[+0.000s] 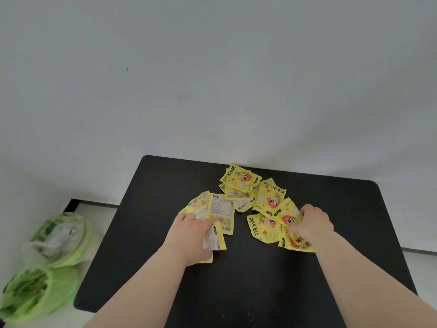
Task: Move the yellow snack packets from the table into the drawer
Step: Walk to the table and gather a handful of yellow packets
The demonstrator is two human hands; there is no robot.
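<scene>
- Your left hand [189, 230] is clenched on a few yellow packets [212, 209] at the left end of the spread, thumb pressing them against the fingers.
- Your right hand [312, 223] is closed over the packets at the right end; it looks like a grasp, though the fingertips are hidden underneath.
- The rest of the packets lie overlapped in an arc toward the far edge of the black table [248, 280], between and beyond your hands.
- Risk: these packets look slick and fanned, so a loose bunch could slip and shed one or two as you lift.
- Risk: a packet near the far edge could be nudged off against the wall [212, 79] if you sweep outward.
- The drawer isn't in view, so you carry blind for now.
- Green plastic bags [47, 268] sit on the floor left of the table, well apart from the packets; nothing blocks your hands.
</scene>
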